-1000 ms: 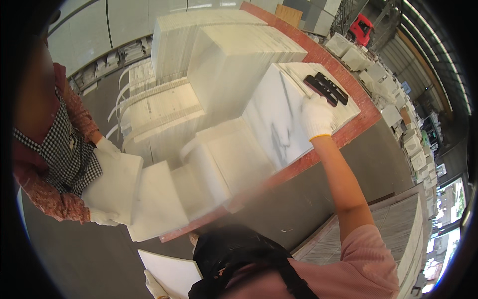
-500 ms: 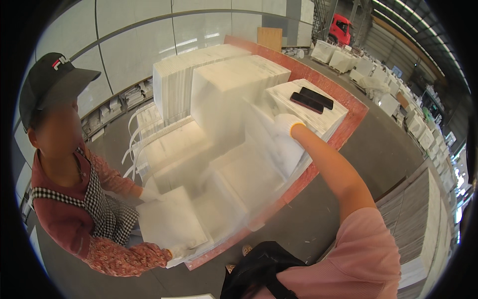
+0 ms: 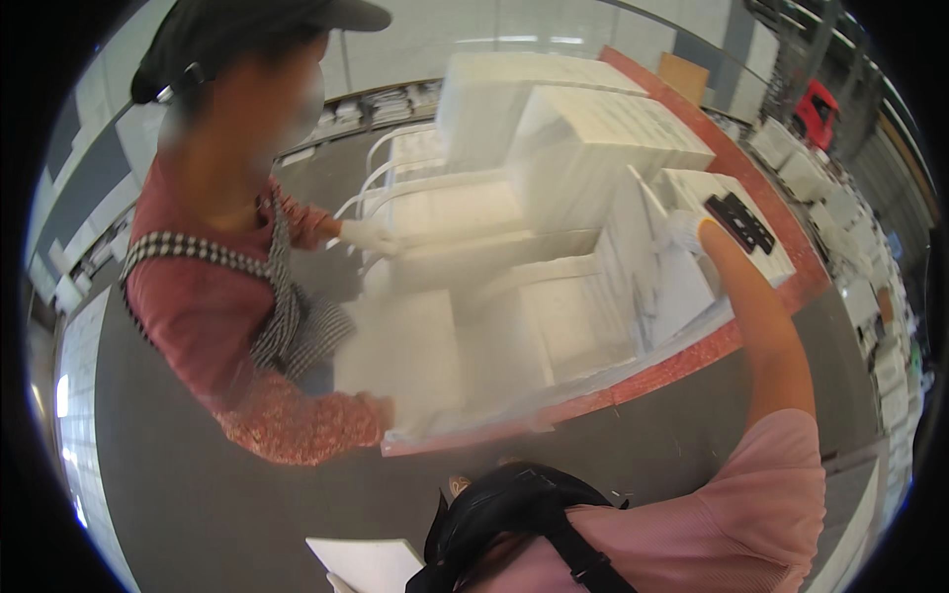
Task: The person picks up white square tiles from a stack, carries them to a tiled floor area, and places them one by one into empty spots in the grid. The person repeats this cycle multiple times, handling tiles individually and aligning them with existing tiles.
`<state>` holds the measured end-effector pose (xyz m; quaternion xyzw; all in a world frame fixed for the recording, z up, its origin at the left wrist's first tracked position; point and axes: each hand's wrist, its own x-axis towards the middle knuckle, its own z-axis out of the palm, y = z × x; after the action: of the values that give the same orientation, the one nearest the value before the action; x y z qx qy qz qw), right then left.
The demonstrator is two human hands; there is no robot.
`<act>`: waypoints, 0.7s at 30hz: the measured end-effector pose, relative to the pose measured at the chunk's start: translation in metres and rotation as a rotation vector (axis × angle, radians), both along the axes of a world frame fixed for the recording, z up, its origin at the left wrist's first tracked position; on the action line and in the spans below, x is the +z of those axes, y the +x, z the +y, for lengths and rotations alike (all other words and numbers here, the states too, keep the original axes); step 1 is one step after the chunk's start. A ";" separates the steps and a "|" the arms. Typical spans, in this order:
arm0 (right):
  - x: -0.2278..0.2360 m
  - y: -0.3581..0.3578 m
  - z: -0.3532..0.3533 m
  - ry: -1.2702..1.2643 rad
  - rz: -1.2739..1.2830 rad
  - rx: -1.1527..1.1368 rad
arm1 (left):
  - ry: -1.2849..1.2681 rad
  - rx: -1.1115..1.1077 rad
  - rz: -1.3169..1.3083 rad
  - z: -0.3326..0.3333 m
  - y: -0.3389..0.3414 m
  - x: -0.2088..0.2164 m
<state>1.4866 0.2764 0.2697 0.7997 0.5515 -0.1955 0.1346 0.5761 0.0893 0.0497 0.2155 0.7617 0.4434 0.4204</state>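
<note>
My right hand (image 3: 684, 232), in a white glove, grips the upper edge of a white stone tile (image 3: 648, 203) standing on edge. Its fingers are partly blurred. Beside that tile stands a grey-veined one (image 3: 625, 267), and a white tile stack (image 3: 568, 321) lies to its left. At the lower edge, a sliver of my gloved left hand (image 3: 339, 583) shows on the rim of another white tile (image 3: 371, 561); the rest is hidden. Two dark phones (image 3: 739, 222) lie on the stack (image 3: 682, 183) just right of my right hand.
Across on the left, a co-worker (image 3: 213, 267) in a dark cap and checked apron has hands at the white tiles (image 3: 410, 351). Tall tile blocks (image 3: 613, 148) stand at the back of the red-edged platform (image 3: 672, 366). White straps (image 3: 371, 163) loop from the stacks' left side.
The view has swung left, shifting the stacks rightward. A white tile at my left hand has come further into view below. The upright tile's top edge now stands apart under my right hand.
</note>
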 end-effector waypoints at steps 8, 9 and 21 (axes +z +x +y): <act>-0.030 0.052 -0.013 0.027 -0.162 0.306 | -0.006 0.016 -0.002 -0.040 0.047 -0.019; -0.025 0.052 -0.021 0.080 -0.051 0.204 | 0.008 -0.003 -0.017 -0.046 0.053 -0.021; 0.061 -0.124 -0.077 0.399 1.122 -0.396 | 0.003 0.103 -0.097 -0.092 0.076 -0.016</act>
<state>1.3631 0.1994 0.3308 0.6721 0.4052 -0.5000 -0.3661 0.6517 -0.0023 0.0338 0.1551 0.7499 0.4755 0.4331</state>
